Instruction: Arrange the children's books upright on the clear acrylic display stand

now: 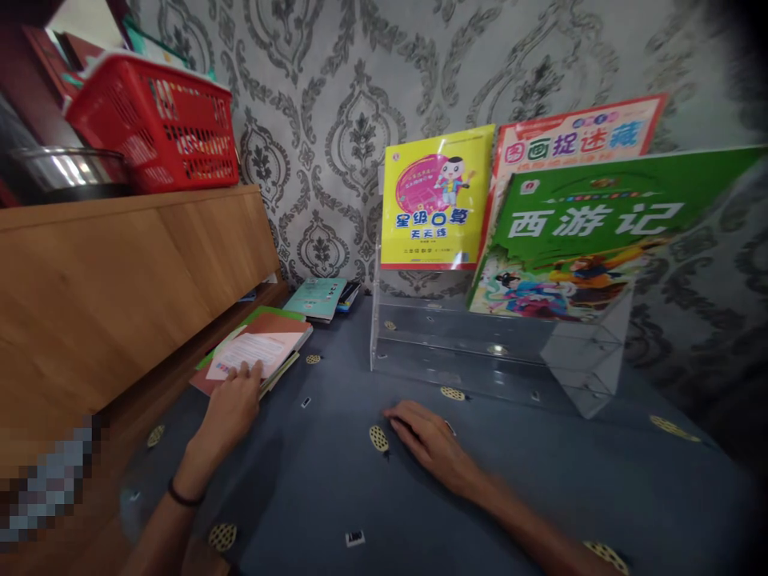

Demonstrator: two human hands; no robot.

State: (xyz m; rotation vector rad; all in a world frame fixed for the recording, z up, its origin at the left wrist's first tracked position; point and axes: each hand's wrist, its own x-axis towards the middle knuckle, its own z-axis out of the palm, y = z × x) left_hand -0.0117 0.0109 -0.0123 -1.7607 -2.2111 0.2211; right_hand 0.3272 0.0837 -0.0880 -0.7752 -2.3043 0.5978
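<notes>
My left hand (237,400) rests on a brownish-orange book (291,328) with a pale panel, its fingertips laid on the cover and nothing gripped. That book tops a small stack at the table's left side, where a green cover (273,314) peeks out. My right hand (423,432) lies on the tabletop in front of a clear acrylic book stand (456,364), fingers stretched forward and holding nothing. On the stand lean a yellow book (435,240), a red-edged picture book (576,144) and a large green book (600,232).
A teal book (315,298) lies on other books by the wall. On the left, a wooden cabinet (180,272) carries a red plastic basket (162,120) and a metal bowl (69,170). The table has a dark blue pineapple-print cover (312,472); patterned wallpaper (312,120) stands behind.
</notes>
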